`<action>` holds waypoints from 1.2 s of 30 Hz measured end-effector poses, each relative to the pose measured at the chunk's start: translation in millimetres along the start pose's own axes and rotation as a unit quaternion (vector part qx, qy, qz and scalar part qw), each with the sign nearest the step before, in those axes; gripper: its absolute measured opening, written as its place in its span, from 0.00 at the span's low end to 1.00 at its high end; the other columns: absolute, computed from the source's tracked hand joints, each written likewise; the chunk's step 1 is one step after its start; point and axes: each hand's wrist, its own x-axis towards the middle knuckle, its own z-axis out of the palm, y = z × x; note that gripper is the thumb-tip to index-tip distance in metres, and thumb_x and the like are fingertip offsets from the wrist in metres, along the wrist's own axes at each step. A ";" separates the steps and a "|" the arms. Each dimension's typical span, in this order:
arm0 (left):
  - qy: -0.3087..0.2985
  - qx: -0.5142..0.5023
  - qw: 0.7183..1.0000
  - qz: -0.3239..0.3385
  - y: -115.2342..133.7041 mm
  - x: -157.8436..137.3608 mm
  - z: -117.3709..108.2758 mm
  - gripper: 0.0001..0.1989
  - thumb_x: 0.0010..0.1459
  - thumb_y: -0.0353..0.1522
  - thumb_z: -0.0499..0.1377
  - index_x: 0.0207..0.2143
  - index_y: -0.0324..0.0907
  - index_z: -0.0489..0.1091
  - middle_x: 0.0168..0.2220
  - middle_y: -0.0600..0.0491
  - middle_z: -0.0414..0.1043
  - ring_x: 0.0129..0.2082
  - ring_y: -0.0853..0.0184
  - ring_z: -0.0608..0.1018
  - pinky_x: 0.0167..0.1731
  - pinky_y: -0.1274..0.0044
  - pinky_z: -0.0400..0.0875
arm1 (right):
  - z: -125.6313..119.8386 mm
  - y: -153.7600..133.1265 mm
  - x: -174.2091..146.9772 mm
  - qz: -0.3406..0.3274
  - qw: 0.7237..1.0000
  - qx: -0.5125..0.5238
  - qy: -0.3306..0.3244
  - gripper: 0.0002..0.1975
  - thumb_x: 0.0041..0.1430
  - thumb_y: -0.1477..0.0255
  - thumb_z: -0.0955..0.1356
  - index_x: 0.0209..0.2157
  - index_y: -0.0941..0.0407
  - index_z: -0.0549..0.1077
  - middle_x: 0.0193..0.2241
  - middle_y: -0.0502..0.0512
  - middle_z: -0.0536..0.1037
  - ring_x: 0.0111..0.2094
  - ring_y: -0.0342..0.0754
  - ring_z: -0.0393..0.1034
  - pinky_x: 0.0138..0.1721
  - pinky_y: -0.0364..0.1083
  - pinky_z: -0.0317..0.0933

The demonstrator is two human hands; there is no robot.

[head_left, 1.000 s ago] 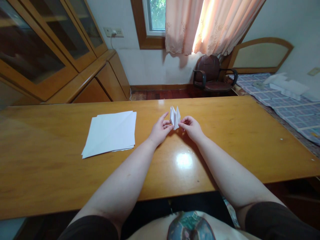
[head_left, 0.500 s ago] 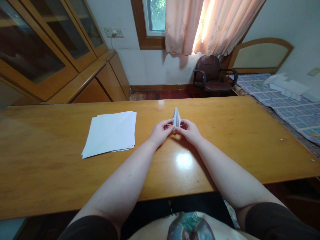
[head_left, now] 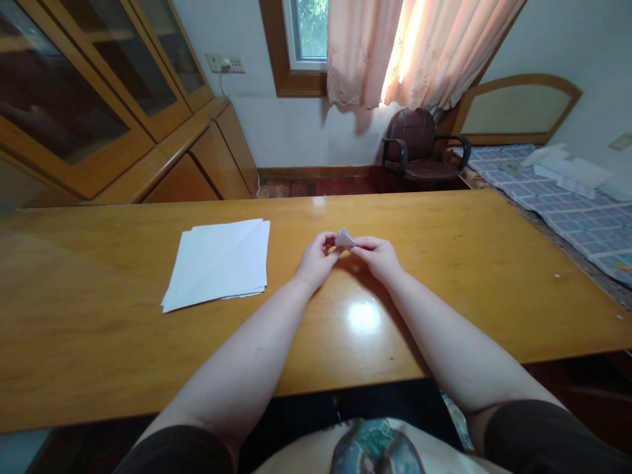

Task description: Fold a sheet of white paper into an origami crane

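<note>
Between my two hands is a small piece of folded white paper, held a little above the tabletop. My left hand pinches its left side, fingers curled behind and thumb in front. At its right edge, the thumb and fingers of my right hand are closed on it too. The fingertips hide part of the paper's lower edge, and its exact folds are too small to make out. To the left of my hands lies a stack of white paper sheets, with a faint diagonal crease across the top sheet.
The wooden table stretches across in front of me. Beyond it stand a brown armchair and, at the right, a bed with white items on it. A wooden cabinet is at the back left.
The folded paper has turned from a tall, upright pointed shape to a lower, tilted one. My hands have shifted slightly around it, while the paper stack stays put.
</note>
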 end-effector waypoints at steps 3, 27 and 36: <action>-0.007 -0.029 0.999 0.011 4.9 -0.5 -0.8 0.15 0.50 0.33 0.63 0.41 0.40 0.68 0.43 0.48 0.73 0.44 0.65 0.75 0.49 0.68 0.68 | -2.5 -1.0 -1.3 -0.016 1.000 -0.005 0.009 0.08 0.43 0.67 0.74 0.28 0.53 0.79 0.28 0.53 0.79 0.33 0.49 0.73 0.40 0.49 0.65; 0.004 0.164 0.967 0.196 15.3 -3.7 -11.4 0.09 0.51 0.32 0.62 0.37 0.42 0.72 0.36 0.52 0.72 0.36 0.69 0.75 0.40 0.75 0.70 | -7.3 -9.6 -6.0 -0.258 0.963 -0.079 -0.016 0.04 0.50 0.71 0.71 0.24 0.53 0.74 0.33 0.53 0.75 0.37 0.46 0.70 0.43 0.49 0.64; -0.041 0.183 0.982 0.023 20.1 -5.1 -8.6 0.10 0.48 0.38 0.63 0.26 0.40 0.70 0.27 0.56 0.73 0.30 0.69 0.73 0.34 0.77 0.66 | -2.4 -2.2 -3.8 -0.065 0.996 -0.008 -0.064 0.13 0.46 0.64 0.72 0.32 0.56 0.73 0.29 0.52 0.76 0.30 0.46 0.69 0.35 0.45 0.61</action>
